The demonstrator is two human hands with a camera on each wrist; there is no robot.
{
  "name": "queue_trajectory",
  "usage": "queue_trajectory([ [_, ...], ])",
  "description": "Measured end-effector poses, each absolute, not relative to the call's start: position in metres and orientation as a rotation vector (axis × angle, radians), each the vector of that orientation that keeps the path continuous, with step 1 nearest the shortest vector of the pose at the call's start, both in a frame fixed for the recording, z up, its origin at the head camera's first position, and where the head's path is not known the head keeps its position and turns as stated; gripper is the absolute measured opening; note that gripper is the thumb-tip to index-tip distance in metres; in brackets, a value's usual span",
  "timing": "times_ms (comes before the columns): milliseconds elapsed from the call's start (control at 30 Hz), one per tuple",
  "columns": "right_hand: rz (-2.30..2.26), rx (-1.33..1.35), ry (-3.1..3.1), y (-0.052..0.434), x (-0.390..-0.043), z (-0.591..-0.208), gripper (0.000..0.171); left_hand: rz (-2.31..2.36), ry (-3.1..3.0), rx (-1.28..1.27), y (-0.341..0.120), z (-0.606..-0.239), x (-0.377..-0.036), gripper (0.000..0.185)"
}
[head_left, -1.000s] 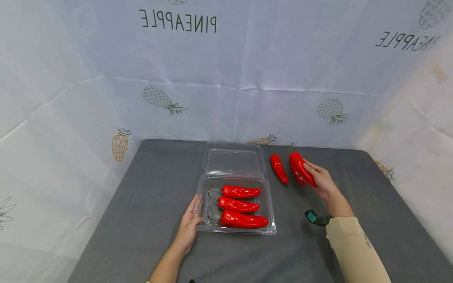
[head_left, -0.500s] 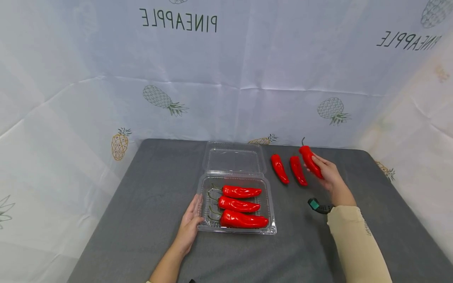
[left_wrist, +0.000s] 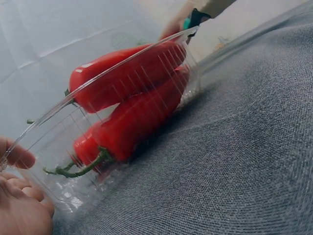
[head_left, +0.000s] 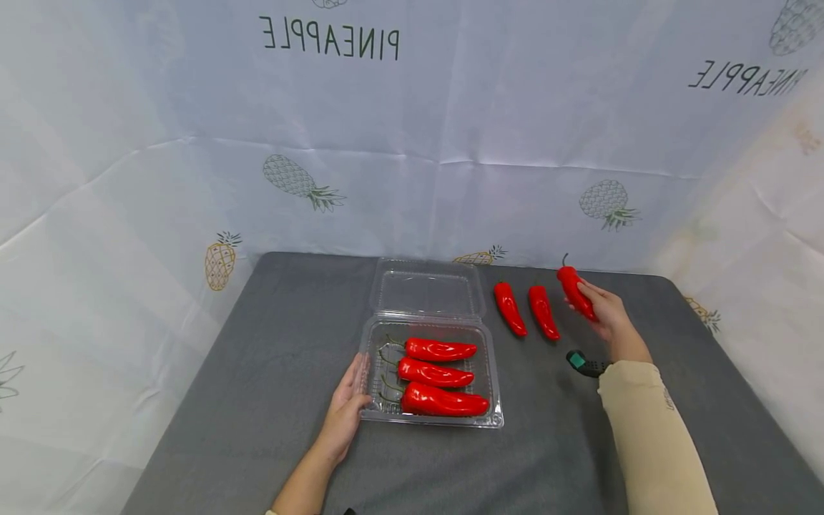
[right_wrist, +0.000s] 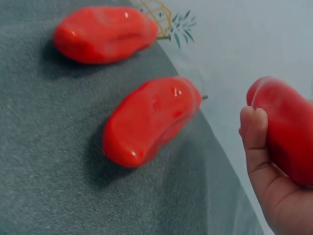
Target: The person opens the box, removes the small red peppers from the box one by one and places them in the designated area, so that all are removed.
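My right hand [head_left: 608,315] grips a red pepper [head_left: 576,292], its green stem pointing up, over the back right of the table. Fingers and thumb wrap its body in the right wrist view. Two more red peppers, the nearer one [head_left: 543,312] and another [head_left: 510,309], lie on the cloth to its left. My left hand [head_left: 342,411] holds the left side of a clear plastic clamshell container [head_left: 496,386], thumb at the rim. Three red peppers lie crosswise inside it, stems to the left; the front one [head_left: 444,399] is largest. The container's lid [head_left: 426,290] is folded back, away from me.
Dark grey cloth covers the table [head_left: 283,343]. A white curtain [head_left: 418,200] printed with pineapples hangs behind the table's back edge and along both sides. A black strap with a green patch [head_left: 582,363] sits at my right wrist.
My right hand has moved right with the gripped pepper, away from the two on the cloth; it overlapped one of them earlier. My left hand and the container stay in place.
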State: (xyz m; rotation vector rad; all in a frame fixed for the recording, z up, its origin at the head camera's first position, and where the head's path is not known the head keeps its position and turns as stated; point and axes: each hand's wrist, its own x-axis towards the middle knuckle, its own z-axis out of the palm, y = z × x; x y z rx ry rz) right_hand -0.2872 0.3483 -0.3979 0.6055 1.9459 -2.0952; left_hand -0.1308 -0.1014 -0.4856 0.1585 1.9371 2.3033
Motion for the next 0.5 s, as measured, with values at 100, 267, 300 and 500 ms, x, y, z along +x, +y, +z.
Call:
queue_trajectory([
  [100,-2.069,0.642,1.962,0.352,-0.290,-0.399,0.073,2.304,1.937,0.165,-0.101,-0.485,-0.131,0.075],
  [267,-2.027,0.639,1.988,0.356,-0.292,-0.402,0.072,2.302,1.943,0.161,-0.101,-0.485,-0.131,0.076],
  [300,-2.013,0.628,2.002,0.357,-0.293,-0.404,0.071,2.302,1.944,0.163,-0.101,-0.485,-0.131,0.075],
  [500,-1.897,0.586,2.119,0.360,-0.294,-0.415,0.069,2.313,1.926,0.171,-0.100,-0.486,-0.131,0.076],
])
